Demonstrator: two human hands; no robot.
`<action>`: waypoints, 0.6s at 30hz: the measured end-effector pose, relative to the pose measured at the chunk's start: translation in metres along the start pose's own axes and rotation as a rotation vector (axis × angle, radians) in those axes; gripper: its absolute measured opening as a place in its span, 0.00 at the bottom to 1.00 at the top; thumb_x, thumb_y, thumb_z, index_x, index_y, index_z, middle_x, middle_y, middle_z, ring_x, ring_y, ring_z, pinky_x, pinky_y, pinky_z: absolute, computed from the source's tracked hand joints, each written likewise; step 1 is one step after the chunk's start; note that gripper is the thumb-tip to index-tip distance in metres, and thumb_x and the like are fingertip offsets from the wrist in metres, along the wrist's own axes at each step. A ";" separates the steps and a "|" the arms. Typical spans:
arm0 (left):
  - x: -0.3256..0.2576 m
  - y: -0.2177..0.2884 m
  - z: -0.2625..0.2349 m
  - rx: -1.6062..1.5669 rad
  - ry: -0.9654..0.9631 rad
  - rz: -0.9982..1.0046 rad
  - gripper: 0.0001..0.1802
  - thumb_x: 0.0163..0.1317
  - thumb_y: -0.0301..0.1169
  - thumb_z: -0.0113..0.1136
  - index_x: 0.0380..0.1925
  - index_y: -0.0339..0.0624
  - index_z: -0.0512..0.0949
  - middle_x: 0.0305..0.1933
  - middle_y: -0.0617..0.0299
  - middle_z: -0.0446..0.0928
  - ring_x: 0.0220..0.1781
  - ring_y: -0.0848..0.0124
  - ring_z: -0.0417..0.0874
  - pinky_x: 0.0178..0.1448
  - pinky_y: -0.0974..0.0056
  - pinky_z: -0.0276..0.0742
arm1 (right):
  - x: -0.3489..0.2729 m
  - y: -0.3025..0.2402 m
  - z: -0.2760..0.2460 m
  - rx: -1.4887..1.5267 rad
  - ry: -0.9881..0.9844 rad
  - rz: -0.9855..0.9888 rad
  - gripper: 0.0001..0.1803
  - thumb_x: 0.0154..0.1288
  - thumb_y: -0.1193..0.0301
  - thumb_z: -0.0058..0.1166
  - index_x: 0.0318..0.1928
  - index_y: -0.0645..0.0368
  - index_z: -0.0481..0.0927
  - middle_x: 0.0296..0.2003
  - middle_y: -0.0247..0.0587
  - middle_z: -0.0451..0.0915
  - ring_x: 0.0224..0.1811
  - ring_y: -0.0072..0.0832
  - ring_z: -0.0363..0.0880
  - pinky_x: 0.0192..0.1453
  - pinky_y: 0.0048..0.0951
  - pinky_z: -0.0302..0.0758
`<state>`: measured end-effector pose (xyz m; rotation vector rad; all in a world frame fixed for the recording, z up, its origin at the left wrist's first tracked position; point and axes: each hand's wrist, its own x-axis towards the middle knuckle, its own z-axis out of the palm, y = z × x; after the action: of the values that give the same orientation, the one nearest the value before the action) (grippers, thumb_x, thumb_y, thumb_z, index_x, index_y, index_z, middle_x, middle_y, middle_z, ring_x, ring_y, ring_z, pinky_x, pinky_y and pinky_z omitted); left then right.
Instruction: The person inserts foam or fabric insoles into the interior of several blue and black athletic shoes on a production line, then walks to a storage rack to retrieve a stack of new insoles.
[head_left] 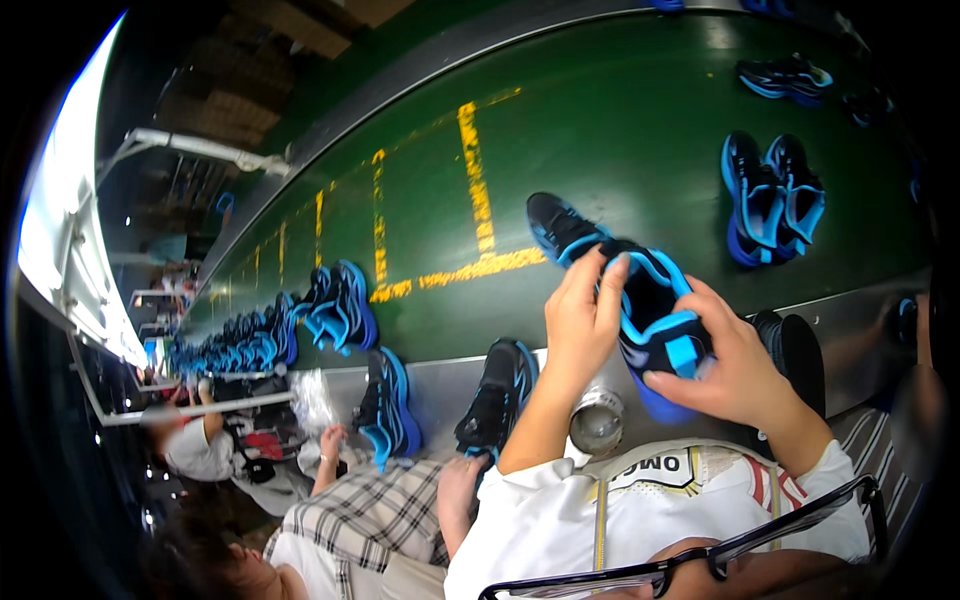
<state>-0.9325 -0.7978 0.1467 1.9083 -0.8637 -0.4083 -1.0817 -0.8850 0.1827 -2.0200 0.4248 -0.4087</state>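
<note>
Between my two hands is a black and blue sneaker, its toe directed away to the left over the green surface and its opening facing up toward me. My left hand pinches the sneaker's upper near the tongue, thumb and fingers pressed together. Around the heel, my right hand is closed, with the thumb low on the back and the fingers along the far side of the collar. The underside of the sneaker is mostly hidden. Close to my left forearm, a round metal-looking container stands by the edge.
A green belt with yellow markings runs across. A pair of sneakers stands right; a long row lines the left. Another sneaker rests on the metal ledge. A co-worker's hand touches a black sneaker beside me.
</note>
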 end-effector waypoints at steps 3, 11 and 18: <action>-0.031 -0.001 -0.022 -0.117 0.040 -0.117 0.14 0.58 0.36 0.52 0.30 0.33 0.73 0.24 0.55 0.73 0.20 0.73 0.69 0.26 0.71 0.66 | -0.005 -0.028 0.006 0.008 -0.120 -0.024 0.29 0.40 0.65 0.63 0.44 0.60 0.65 0.43 0.51 0.70 0.38 0.43 0.75 0.41 0.31 0.72; -0.089 -0.035 -0.051 -0.407 0.262 -0.053 0.13 0.59 0.28 0.50 0.42 0.34 0.73 0.38 0.56 0.75 0.39 0.74 0.73 0.43 0.72 0.67 | -0.001 -0.042 0.022 0.128 -0.220 0.091 0.29 0.40 0.68 0.63 0.44 0.60 0.66 0.36 0.41 0.74 0.36 0.28 0.75 0.43 0.25 0.70; -0.199 -0.098 -0.129 0.348 0.677 -0.448 0.09 0.55 0.26 0.52 0.35 0.36 0.74 0.38 0.55 0.74 0.38 0.62 0.72 0.44 0.64 0.68 | 0.056 -0.016 0.041 0.432 -0.247 0.282 0.31 0.47 0.64 0.59 0.51 0.63 0.64 0.40 0.40 0.71 0.43 0.24 0.69 0.50 0.24 0.65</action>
<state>-0.9533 -0.5453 0.1064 2.3466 -0.0529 0.1528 -1.0115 -0.8716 0.1846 -1.5387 0.4190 -0.0637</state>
